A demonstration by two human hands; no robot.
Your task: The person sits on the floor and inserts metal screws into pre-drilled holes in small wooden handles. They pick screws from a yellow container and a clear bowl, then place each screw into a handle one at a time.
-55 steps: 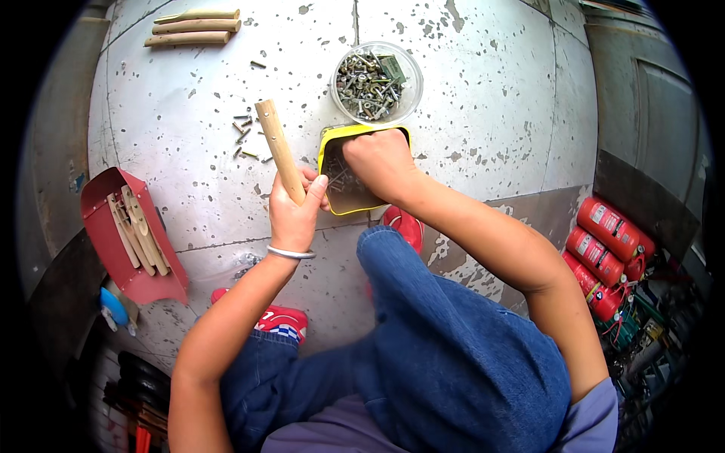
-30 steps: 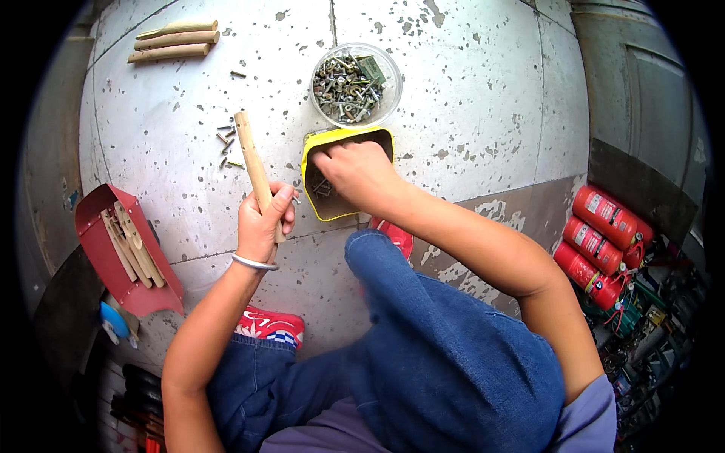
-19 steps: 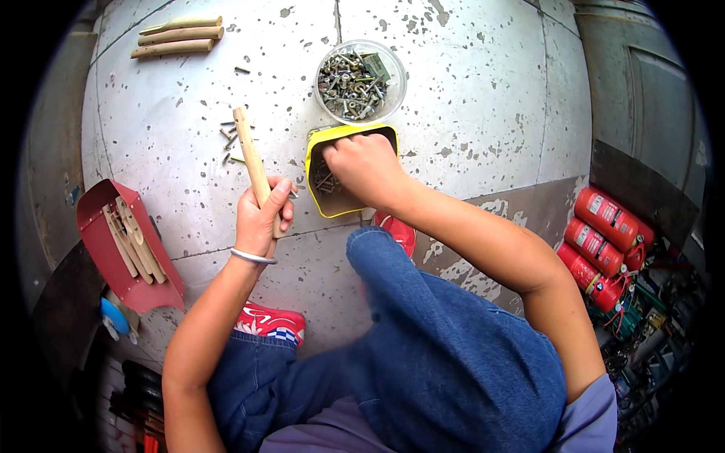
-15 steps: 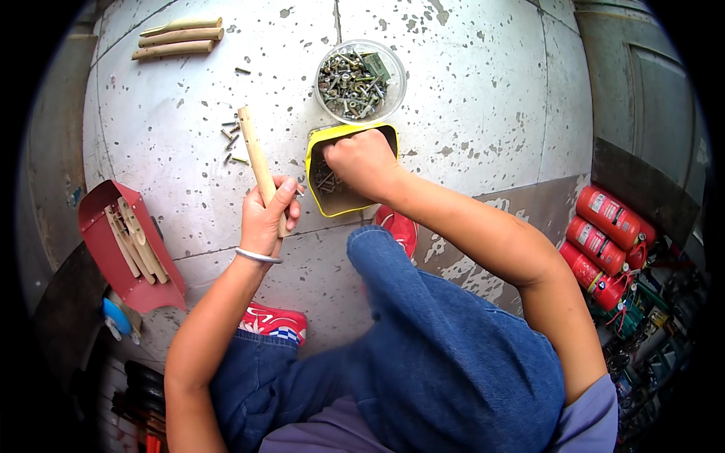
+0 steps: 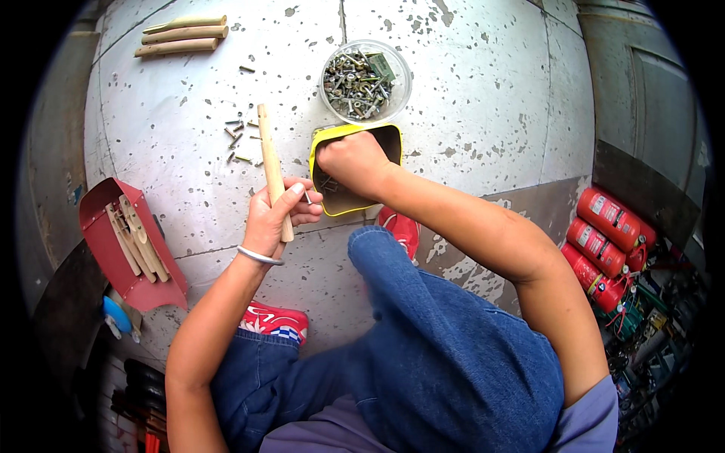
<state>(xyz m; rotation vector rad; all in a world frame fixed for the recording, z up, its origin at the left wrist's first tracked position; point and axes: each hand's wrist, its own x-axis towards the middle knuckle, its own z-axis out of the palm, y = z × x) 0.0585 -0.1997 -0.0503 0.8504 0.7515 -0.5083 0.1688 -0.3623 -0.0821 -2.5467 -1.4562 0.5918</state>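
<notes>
1. Two red shoes [image 5: 276,320] stand nearest on the floor [image 5: 483,98], partly covered by blue jeans [image 5: 453,332].
2. By the floor's left edge sits a red bin [image 5: 162,293]; several sticks lie inside, slanting from its far left toward its near right.
3. The left hand [image 5: 273,217] is closed around one stick [image 5: 269,151], with a metal bangle [image 5: 260,255] on its wrist. Between thumb and fingers it also pinches a small screw [image 5: 307,198].
4. That stick is in the air over the floor, left of the box. Its long axis runs nearly straight away from the person: the far end points at the floor's far edge, a little leftward, and the near end pokes out below the palm. How steeply it tilts, I cannot tell.
5. The right hand [image 5: 351,155] reaches into a yellow-rimmed box [image 5: 331,134]; its fingers are hidden, so whether they grip anything cannot be told.
6. Beyond the left hand, loose screws [image 5: 236,139] lie scattered, pointing various ways.
7. Just past the box's far edge stands a clear tub [image 5: 402,94] of screws and nuts.
8. Farthest, toward the floor's far left corner, three sticks [image 5: 185,34] lie side by side, axes left to right.
</notes>
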